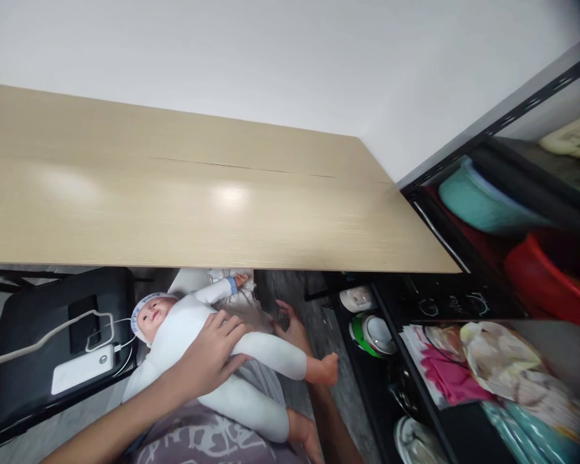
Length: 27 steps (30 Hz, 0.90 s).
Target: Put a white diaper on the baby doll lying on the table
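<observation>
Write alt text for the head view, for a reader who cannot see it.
A person's left hand rests on the chest of a baby doll in a white suit and cap, lying on their lap below a bare wooden table. The right hand reaches under the doll. A power bank lies on a black chair on the left; shelves of dishes stand on the right.

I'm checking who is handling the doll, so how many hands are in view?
2: the left hand rests on the baby doll; the right hand reaches beyond it under the table. Others may be hidden.
</observation>
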Motion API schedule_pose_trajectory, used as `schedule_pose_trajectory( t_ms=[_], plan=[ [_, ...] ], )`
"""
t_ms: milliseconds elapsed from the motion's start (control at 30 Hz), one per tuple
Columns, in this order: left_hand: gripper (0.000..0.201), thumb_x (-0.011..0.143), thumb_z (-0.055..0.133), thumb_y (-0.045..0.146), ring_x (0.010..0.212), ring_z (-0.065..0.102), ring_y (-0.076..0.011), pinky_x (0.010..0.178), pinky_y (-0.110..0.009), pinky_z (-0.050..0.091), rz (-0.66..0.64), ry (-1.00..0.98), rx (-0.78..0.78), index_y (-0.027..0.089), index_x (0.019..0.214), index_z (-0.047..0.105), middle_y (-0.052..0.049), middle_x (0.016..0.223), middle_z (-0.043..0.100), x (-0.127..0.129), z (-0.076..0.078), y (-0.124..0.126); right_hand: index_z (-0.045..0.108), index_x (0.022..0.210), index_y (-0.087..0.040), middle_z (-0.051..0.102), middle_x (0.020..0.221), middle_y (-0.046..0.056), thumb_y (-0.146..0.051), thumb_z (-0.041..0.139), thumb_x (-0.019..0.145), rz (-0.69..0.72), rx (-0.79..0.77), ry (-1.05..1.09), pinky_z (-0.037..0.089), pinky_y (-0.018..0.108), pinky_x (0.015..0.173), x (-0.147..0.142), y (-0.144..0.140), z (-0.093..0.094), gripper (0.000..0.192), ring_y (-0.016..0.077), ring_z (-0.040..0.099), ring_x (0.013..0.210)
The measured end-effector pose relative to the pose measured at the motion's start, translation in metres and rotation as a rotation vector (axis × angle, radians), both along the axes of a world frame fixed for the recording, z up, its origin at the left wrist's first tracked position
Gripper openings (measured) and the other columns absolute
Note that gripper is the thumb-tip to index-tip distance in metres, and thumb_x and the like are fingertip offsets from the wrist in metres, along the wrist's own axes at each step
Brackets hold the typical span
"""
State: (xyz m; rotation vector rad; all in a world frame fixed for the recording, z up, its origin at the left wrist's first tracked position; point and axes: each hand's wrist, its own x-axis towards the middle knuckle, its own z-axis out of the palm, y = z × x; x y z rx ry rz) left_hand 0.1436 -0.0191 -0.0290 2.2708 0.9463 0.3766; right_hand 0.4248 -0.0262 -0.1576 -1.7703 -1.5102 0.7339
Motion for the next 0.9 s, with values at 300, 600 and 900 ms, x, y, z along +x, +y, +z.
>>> schedule_pose_trajectory(
  t_ms=[300,600,900],
  plan=[
    [0.043,0.112,0.070,0.027,0.124,0.059,-0.0341,0.105,-0.052,0.049,-0.067,-0.064,0.021,0.033,0.155,0.067,-0.008,0.144,0.074,-0.005,0.000,-0.001,0.058,0.163,-0.025,0.061,0.169,0.012,-0.034,0.074,0.108,0.789,0.072,-0.114,0.043,0.049,0.136,-0.067,0.097,0.064,0.057,0.0303,0.055,0.159],
    [0.042,0.109,0.072,0.024,0.112,0.062,-0.0321,0.099,-0.051,0.054,-0.005,-0.068,0.184,0.028,0.150,0.068,-0.010,0.136,0.076,-0.012,0.007,-0.018,0.070,0.131,-0.015,0.080,0.134,0.015,-0.019,0.065,0.109,1.106,0.020,-0.659,0.058,0.043,0.105,-0.155,0.132,0.089,0.023,0.0302,0.076,0.119],
    [0.042,0.107,0.078,0.028,0.125,0.069,-0.0320,0.113,-0.052,0.057,-0.081,-0.174,0.429,0.021,0.147,0.069,-0.011,0.140,0.080,-0.027,0.032,-0.050,0.064,0.126,-0.018,0.076,0.123,0.011,-0.019,0.066,0.110,1.065,0.322,-0.686,0.053,0.043,0.098,-0.155,0.093,0.150,0.016,0.0282,0.068,0.112]
  ],
)
